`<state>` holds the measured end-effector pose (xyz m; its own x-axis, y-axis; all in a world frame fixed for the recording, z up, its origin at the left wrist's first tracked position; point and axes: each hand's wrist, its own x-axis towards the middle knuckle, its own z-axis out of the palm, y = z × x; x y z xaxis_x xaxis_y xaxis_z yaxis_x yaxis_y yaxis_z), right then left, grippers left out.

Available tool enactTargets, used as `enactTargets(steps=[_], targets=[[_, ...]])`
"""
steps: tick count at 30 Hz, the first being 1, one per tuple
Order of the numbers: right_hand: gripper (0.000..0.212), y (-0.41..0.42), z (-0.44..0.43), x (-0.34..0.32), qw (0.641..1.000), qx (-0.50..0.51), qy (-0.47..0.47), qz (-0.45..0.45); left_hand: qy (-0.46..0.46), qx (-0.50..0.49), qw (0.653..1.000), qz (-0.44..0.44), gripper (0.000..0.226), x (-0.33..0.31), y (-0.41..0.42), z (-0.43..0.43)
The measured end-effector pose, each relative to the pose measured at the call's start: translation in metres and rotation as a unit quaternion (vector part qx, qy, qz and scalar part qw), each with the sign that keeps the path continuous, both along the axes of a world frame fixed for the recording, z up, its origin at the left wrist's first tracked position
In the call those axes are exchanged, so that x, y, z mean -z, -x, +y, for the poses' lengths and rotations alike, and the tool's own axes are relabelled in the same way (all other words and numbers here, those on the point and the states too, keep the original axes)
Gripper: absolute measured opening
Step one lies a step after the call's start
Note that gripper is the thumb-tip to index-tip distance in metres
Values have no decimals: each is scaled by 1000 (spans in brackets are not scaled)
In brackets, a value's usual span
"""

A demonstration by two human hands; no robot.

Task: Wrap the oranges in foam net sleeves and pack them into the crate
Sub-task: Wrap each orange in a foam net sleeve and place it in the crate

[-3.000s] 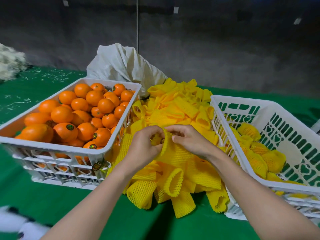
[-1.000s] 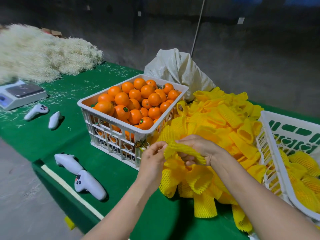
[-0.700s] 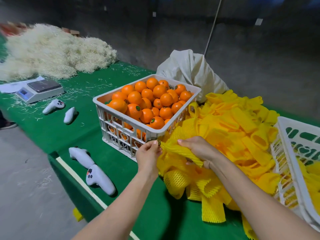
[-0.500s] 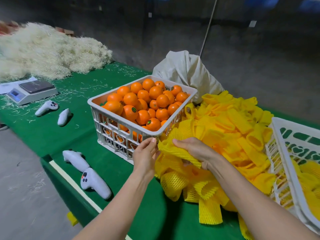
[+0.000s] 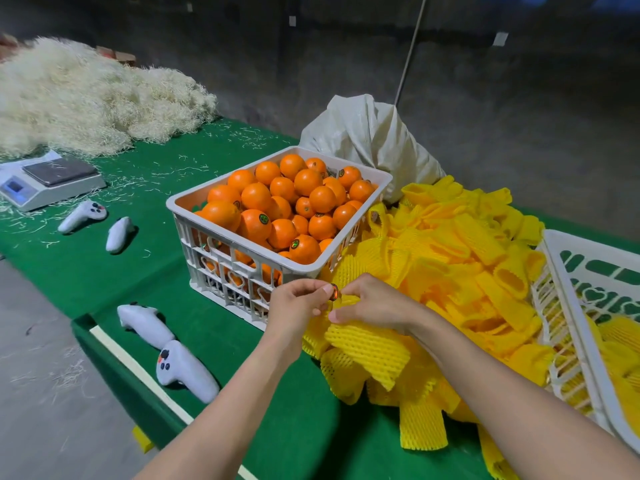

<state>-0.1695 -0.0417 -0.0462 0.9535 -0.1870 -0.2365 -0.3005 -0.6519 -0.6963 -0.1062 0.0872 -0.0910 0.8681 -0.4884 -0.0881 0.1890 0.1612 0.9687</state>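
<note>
Frame centre: our left hand (image 5: 298, 301) and right hand (image 5: 374, 303) pinch a yellow foam net sleeve (image 5: 367, 344) by its mouth. We should stretch it wide before taking a round orange (image 5: 255, 196) from the white slatted crate (image 5: 242, 242) above.

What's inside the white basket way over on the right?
Yellow foam nets lie inside the white crate. Whatever is in them is covered by the netting, and most of the crate runs past the picture's edge.
</note>
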Motion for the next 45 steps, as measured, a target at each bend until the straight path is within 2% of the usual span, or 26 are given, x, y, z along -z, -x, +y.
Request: enactTargets(steps=[3,6,8,12,14,16,18,21,24,26,27,30,32,34,36,38,39,40,42,44,45], targets=[[40,2,-4,-1,999,-48,-6,-5,64,47,995,64,15,2,-3,6],[53,5,-8,-2,999,-49,-16,-1,113,65,989,70,13,6,-8,13],[49,5,-13,-3,999,-22,-38,-23,135,63,985,82,3,9,-10,16],[26,14,-19,-6,992,13,-98,-77,190,72,973,108,12,12,-10,16],[26,19,-23,-2,987,23,-143,-76,204,75,971,103,10,12,-10,17],[35,24,-26,0,980,42,-179,-81,217,70,969,99,7,9,-12,19],[45,30,-32,3,957,85,-254,-111,229,48,968,96,3,7,-16,24],[50,39,-44,2,911,141,-344,-177,231,9,968,92,10,6,-22,32],[43,44,-48,-1,899,59,-397,-177,228,19,969,92,5,3,-17,28],[32,47,-45,-4,905,14,-384,-186,225,26,968,107,8,1,-13,23],[30,47,-44,-5,918,10,-338,-207,217,42,969,112,11,-1,-11,22],[54,48,-36,-5,942,25,-207,-263,183,92,972,115,12,-5,-5,15],[67,49,-28,-2,940,46,-182,-283,172,87,973,131,18,-9,1,8],[72,50,-25,1,933,67,-191,-299,161,74,973,146,28,-13,5,3],[75,50,-24,6,922,87,-225,-304,88,109,984,113,27,-17,9,1],[71,51,-21,11,907,101,-274,-305,-13,169,983,75,54,-18,15,-1],[63,51,-21,13,901,106,-300,-296,-56,175,981,55,60,-18,17,-4],[50,52,-21,14,897,103,-329,-278,-85,161,983,23,56,-18,20,-6],[20,56,-21,13,890,75,-396,-214,-134,77,981,-121,34,-15,22,-11],[29,60,-20,13,898,80,-397,-170,-191,-10,937,-291,21,-11,24,-12],[30,60,-19,14,909,104,-362,-180,-200,-29,917,-345,21,-9,25,-10]])
